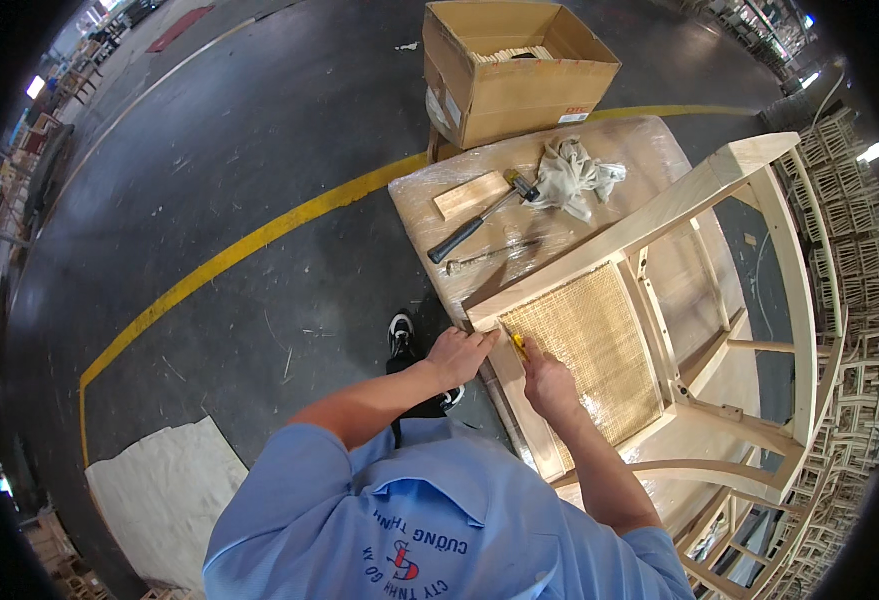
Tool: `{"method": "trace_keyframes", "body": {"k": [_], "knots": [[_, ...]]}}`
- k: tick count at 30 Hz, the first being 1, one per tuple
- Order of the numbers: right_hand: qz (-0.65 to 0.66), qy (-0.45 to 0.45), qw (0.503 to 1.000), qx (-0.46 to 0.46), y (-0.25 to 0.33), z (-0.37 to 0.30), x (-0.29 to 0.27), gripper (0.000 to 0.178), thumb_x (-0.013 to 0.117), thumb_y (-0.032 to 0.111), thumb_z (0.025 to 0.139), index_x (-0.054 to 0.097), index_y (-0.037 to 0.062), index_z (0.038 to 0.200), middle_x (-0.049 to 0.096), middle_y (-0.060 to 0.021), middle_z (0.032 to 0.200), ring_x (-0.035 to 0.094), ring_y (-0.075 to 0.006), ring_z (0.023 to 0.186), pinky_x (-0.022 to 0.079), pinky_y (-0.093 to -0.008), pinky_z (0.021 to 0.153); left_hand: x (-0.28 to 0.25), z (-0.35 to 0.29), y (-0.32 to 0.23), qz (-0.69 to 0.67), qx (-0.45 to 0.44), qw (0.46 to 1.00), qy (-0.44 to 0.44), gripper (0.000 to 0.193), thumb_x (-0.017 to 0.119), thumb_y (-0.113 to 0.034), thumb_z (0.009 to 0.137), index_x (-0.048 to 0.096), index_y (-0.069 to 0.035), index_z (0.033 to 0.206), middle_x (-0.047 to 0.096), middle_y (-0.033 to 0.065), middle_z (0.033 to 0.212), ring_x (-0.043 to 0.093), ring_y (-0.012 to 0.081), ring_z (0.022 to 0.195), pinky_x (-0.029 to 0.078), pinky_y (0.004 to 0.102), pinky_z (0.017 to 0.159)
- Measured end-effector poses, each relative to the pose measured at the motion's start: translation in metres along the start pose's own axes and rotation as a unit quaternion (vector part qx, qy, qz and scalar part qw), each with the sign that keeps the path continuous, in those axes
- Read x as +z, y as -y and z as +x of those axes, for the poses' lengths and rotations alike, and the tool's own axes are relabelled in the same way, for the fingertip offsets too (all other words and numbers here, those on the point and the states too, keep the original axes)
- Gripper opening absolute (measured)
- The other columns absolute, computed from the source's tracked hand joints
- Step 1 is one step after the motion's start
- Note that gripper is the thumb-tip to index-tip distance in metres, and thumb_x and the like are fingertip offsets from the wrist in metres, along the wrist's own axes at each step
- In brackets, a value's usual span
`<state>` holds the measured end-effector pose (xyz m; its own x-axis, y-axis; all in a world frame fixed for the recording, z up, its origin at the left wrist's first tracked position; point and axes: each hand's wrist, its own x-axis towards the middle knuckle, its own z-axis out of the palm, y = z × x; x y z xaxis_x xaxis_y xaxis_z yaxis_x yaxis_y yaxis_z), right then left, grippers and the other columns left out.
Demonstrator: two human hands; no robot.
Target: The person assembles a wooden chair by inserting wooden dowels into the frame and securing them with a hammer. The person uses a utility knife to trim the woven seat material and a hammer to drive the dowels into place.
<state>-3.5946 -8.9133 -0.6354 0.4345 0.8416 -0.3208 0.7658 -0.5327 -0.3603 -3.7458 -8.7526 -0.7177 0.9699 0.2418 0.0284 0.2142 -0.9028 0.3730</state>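
Pale wood makes up the chair frame, which is laid on a table covered in clear plastic film. A woven cane panel is set within the frame. A yellow-handled tool is pinched in the closed fingers of the right hand; it is held at the panel's corner nearest the left hand. The left hand is placed at the frame's corner, fingertips near the tool; whether anything is gripped by it cannot be told.

Beyond the frame, 4 items are noted on the film: 1 hammer with a black handle, 1 flat wood block, 1 crumpled whitish cloth beside the hammer head, and 1 slender metal tool. Wooden pieces are contained in an open cardboard box past the table's far edge. The floor is marked by a yellow line.
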Motion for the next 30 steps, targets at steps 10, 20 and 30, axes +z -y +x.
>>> {"method": "trace_keyframes", "body": {"k": [10,20,30], "knots": [[0.019,-0.022,1.000,0.007,-0.006,-0.012,0.005,0.045,0.058,0.013,0.102,0.057,0.0025,0.146,0.071,-0.0285,0.101,0.071,-0.0470,0.088,0.057,-0.0543,0.081,-0.005,0.003,0.007,-0.021,0.012,0.999,-0.024,0.045,0.062,-0.017,0.094,0.069,-0.018,0.138,0.078,0.0093,0.105,0.074,0.0294,0.088,0.056,0.0434,0.083],[0.159,-0.134,0.976,0.066,-0.023,-0.098,0.001,0.047,0.061,0.005,0.099,0.057,0.0014,0.146,0.071,-0.0298,0.104,0.072,-0.0467,0.089,0.058,-0.0511,0.079,-0.001,0.025,-0.013,-0.171,-0.095,0.974,-0.118,0.021,0.067,-0.027,0.098,0.062,-0.009,0.109,0.076,0.0158,0.084,0.073,0.0389,0.073,0.057,0.0537,0.066],[0.242,-0.138,0.936,0.214,-0.017,-0.185,0.037,0.045,0.062,0.006,0.100,0.059,0.0016,0.145,0.072,-0.0292,0.112,0.072,-0.0459,0.101,0.058,-0.0468,0.088,0.015,0.036,-0.018,-0.096,-0.180,0.972,-0.118,0.016,0.061,-0.023,0.100,0.057,-0.008,0.102,0.073,0.0164,0.076,0.073,0.0398,0.068,0.057,0.0544,0.060]]}}
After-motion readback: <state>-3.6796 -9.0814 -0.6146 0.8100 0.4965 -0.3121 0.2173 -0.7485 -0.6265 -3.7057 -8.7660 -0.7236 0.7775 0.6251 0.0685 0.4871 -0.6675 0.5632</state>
